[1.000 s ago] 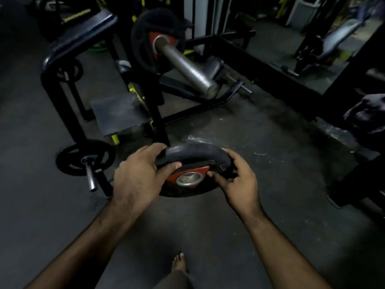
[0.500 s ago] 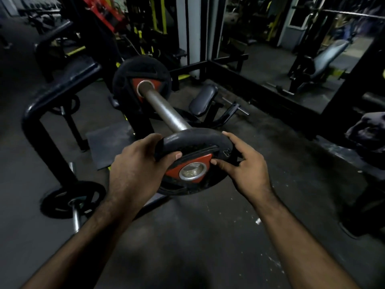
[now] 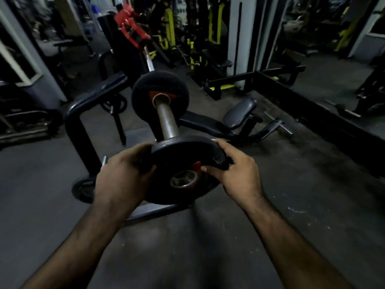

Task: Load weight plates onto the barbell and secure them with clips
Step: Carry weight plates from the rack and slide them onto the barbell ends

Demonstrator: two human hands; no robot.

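Both hands grip one black weight plate just in front of the free end of the barbell sleeve. The left hand is closed around the plate's left rim, thumb on its face; the right hand clamps the right rim, fingers over the top edge and thumb pressing near the metal-ringed centre hole. Farther up the sleeve, a larger plate already sits loaded.

The main risk, as I judge it, is misalignment: the plate looks tilted, its hole facing somewhat toward the camera and sitting lower than the sleeve end, so pushing forward now could jam the rim of the hole against the steel or knock the bar on its rack. A slip is also possible (the right thumb sits close to the hole and could be pinched as the plate slides on), and a dropped plate would fall to the floor near the person's feet.

Compared with half a second ago, the plate has been lifted closer to the sleeve end and now covers its tip, and the camera view has risen to show more of the gym behind.
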